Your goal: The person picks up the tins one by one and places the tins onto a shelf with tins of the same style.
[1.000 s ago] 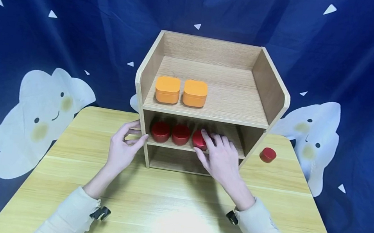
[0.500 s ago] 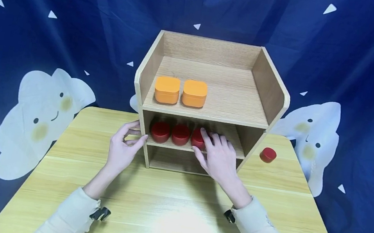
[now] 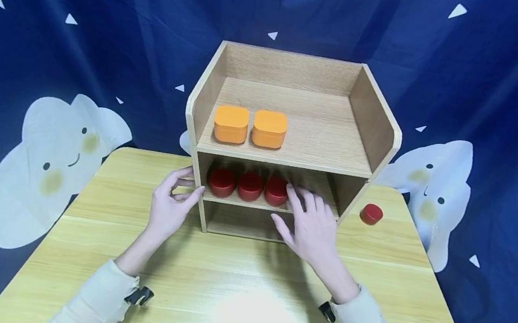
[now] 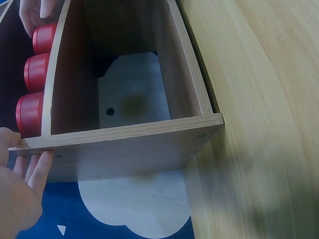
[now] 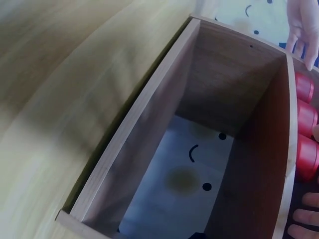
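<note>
A wooden shelf (image 3: 283,162) stands on the table. Three round red tins sit in a row on its middle level: a left tin (image 3: 222,183), a middle tin (image 3: 250,186) and a right tin (image 3: 276,191). My left hand (image 3: 172,199) holds the front edge of the shelf's left side panel, thumb in front, fingers along the outside (image 4: 35,172). Beside the right tin is my right hand (image 3: 311,228), its fingers spread and loosely bent. The index fingertip lies at that tin's right side; whether it touches cannot be told. The thumb is clear of the tin.
Two orange boxes, a left one (image 3: 231,124) and a right one (image 3: 269,129), stand on the top level. Another red tin (image 3: 371,214) is on the table (image 3: 385,287) right of the shelf. A blue curtain (image 3: 303,9) hangs behind.
My right hand has let go of the right tin and moved a little to the right. The tin has shifted slightly left, nearer the middle one. My left hand stays on the side panel.
</note>
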Action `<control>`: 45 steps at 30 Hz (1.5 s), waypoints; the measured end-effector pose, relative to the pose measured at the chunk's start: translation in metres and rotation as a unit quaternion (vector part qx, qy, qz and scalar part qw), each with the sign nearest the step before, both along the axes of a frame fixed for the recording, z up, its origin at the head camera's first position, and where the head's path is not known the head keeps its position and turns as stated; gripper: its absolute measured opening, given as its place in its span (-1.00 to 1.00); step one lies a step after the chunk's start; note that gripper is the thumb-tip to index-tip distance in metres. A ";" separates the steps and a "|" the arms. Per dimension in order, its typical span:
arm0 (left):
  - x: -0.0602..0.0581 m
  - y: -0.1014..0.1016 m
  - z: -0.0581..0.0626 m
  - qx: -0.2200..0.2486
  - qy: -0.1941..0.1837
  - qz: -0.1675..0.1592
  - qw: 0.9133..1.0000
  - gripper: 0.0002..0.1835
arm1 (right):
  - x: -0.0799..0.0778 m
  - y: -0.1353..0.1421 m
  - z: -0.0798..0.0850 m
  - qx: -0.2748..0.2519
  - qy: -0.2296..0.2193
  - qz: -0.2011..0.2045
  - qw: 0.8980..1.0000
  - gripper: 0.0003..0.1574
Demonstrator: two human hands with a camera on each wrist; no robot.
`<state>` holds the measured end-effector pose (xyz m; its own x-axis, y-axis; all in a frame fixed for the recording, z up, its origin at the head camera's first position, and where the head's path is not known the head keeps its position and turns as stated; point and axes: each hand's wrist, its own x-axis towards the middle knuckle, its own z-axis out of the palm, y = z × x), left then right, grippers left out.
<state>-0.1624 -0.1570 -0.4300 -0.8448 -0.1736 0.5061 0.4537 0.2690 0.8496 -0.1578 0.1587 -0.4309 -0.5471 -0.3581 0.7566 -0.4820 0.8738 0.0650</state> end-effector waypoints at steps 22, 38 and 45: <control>0.001 0.000 0.003 -0.004 0.006 -0.001 1.000 -0.54 | 0.031 0.050 -0.014 -0.028 0.030 0.030 0.999 -0.18; 0.001 0.000 0.001 -0.005 0.005 0.000 1.000 -0.54 | 0.046 0.093 -0.032 -0.011 0.003 0.012 1.000 -0.13; 0.001 0.000 0.001 -0.007 0.007 0.000 1.000 -0.53 | 0.046 0.115 -0.037 -0.007 -0.008 -0.017 1.000 -0.12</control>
<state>-0.1612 -0.1573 -0.4285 -0.8380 -0.1661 0.5197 0.4651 0.2804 0.8397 -0.1119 0.2738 -0.4676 -0.5701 -0.3284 0.7531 -0.4533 0.8902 0.0450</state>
